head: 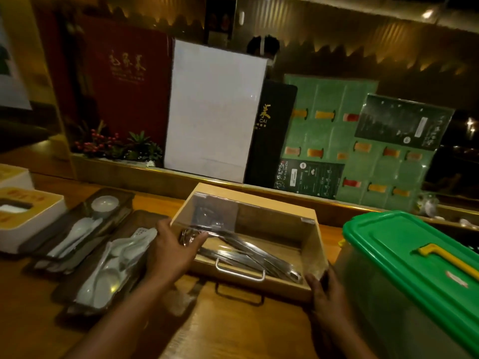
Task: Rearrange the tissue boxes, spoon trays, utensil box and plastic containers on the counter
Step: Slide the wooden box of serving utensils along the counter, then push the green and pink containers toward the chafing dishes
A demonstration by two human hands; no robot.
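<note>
A wooden utensil box with a clear lid and a metal handle sits mid-counter, holding metal cutlery. My left hand grips its left side and my right hand grips its front right corner. Left of the box lie two dark spoon trays, the nearer tray full of white spoons, the farther tray with spoons and a small bowl. Two white tissue boxes, one in front and one behind, stand at the far left. A plastic container with a green lid stands at the right.
Upright menus lean on the ledge behind the counter: a red one, a white board, a black one and a green drinks sheet. A small plant sits at the back left. Bare wood shows in front of the box.
</note>
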